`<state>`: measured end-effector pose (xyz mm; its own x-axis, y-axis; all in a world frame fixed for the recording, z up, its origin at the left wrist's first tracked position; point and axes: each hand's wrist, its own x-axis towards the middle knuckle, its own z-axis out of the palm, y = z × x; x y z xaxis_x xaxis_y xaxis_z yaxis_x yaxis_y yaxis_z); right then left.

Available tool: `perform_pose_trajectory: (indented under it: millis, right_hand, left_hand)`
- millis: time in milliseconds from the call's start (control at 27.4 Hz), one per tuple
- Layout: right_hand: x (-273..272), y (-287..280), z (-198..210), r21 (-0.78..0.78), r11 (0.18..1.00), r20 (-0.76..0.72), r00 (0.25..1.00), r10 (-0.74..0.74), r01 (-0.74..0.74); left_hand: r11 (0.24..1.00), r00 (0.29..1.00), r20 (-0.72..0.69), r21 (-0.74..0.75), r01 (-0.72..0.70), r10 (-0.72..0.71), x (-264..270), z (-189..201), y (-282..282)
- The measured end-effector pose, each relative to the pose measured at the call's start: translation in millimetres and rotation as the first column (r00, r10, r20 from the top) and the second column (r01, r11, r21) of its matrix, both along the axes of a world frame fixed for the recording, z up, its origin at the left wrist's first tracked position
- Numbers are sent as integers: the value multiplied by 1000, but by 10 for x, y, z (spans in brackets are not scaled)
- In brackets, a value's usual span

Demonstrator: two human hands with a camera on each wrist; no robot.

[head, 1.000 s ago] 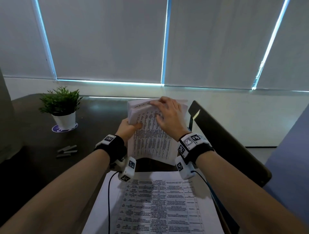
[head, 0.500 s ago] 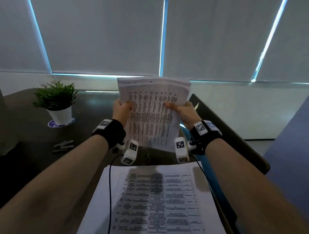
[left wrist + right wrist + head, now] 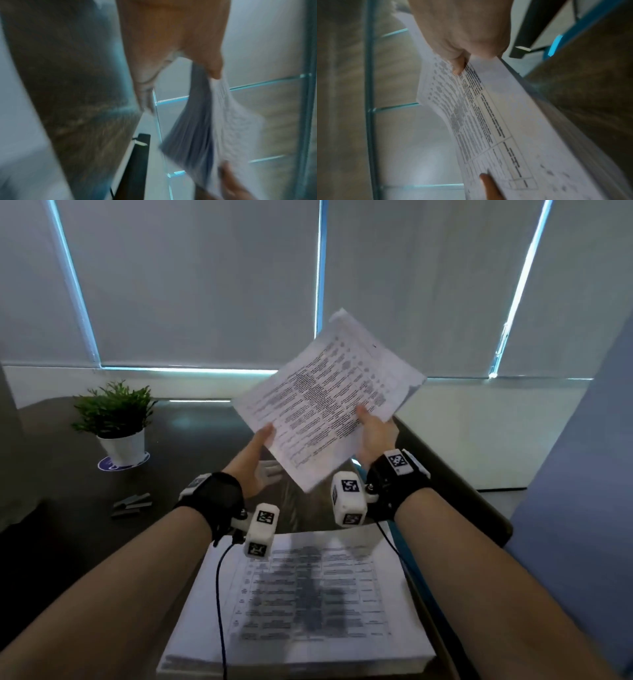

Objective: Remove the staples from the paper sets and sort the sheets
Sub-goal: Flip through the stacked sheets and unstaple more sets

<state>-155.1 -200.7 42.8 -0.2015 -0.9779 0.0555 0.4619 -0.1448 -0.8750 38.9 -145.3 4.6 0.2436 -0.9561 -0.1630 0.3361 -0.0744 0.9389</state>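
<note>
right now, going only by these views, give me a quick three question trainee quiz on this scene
1. True or false: the held paper set rests flat on the table.
2. Which hand has its thumb on the printed face of the held paper set? A) the right hand B) the left hand C) neither
3. Fill in: the potted plant stands on the table to the ____ of the paper stack, as the person sees it.

Key: 1 false, it is held tilted in the air. 2 A; the left hand only touches its lower left edge. 3 left.
</note>
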Motion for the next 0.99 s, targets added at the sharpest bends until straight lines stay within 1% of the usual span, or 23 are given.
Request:
perform_pose_trajectory:
  millis: [37, 73, 110, 146, 183, 219, 256, 292, 329, 366, 402, 439, 475, 512, 548, 585, 658, 695, 731, 841, 951, 987]
  right_hand:
    - [-17, 111, -37, 72, 997, 42, 999, 15, -18]
    - [-40, 206, -104, 123, 989, 35, 997, 75, -79]
    - [-59, 298, -167, 159, 970, 11, 983, 183, -182]
    - [-128, 424, -228, 183, 947, -8, 963, 270, -264]
    - [-234, 534, -281, 199, 928, 13, 948, 319, -315]
    - [-373, 658, -328, 192, 919, 74, 939, 335, -343]
    - [-565, 731, -372, 188, 910, 108, 929, 354, -368]
    - [-761, 789, -423, 192, 888, 118, 908, 402, -418]
    - [-921, 862, -441, 209, 864, 110, 889, 444, -458]
    - [-1046, 951, -449, 247, 831, 51, 863, 503, -499]
    - [-1068, 1008, -464, 313, 795, -63, 824, 564, -520]
    - [-1041, 1070, -483, 377, 769, -185, 772, 608, -516]
    - [-979, 1092, -528, 425, 776, -326, 721, 611, -465]
    - [-902, 1105, -576, 447, 803, -463, 666, 585, -394]
    - [-833, 1110, -608, 435, 850, -592, 616, 520, -298]
    - [-799, 1171, -621, 413, 880, -672, 574, 468, -233]
    - [-811, 1231, -732, 444, 879, -733, 493, 468, -175]
    - [-819, 1240, -792, 475, 864, -751, 436, 496, -164]
    - [-836, 1271, -864, 489, 860, -769, 394, 504, -145]
    - [-809, 1328, -1063, 543, 836, -768, 353, 534, -84]
    - [-761, 1300, -1208, 538, 841, -795, 294, 530, -59]
    - [-763, 1273, -1249, 535, 842, -790, 313, 527, -68]
  left_hand:
    - [992, 991, -76, -66, 106, -111, -104, 3, 131]
    - [989, 991, -84, -121, 89, -100, -176, -13, 205]
    - [988, 998, -66, -156, 13, -24, -208, -13, 262]
    - [981, 998, -8, -181, -64, 63, -208, -20, 353]
    - [976, 990, 65, -189, -107, 122, -174, -34, 458]
    - [976, 982, 129, -182, -115, 140, -110, -67, 594]
    - [980, 979, 157, -167, -106, 133, -10, -105, 714]
    - [987, 981, 169, -143, -73, 97, 92, -145, 859]
    - [992, 977, 199, -120, -49, 73, 172, -167, 1012]
    - [994, 967, 250, -107, -26, 52, 215, -192, 1147]
    - [996, 952, 303, -92, -13, 41, 240, -227, 1216]
    - [997, 941, 337, -78, -10, 35, 230, -282, 1256]
    - [998, 933, 358, -58, -6, 27, 196, -362, 1282]
    - [999, 922, 388, -36, 6, 9, 160, -439, 1287]
    - [1000, 901, 432, -13, 28, -20, 129, -498, 1276]
    - [998, 873, 485, 14, 55, -55, 113, -550, 1252]
    - [992, 811, 571, 85, 92, -124, 111, -665, 1238]
    - [989, 795, 590, 112, 94, -142, 130, -715, 1235]
    - [986, 785, 599, 134, 95, -157, 130, -779, 1243]
    - [980, 747, 641, 186, 74, -178, 121, -969, 1303]
    - [978, 640, 743, 194, 74, -196, 71, -1063, 1332]
    - [975, 610, 764, 207, 77, -210, 63, -1070, 1338]
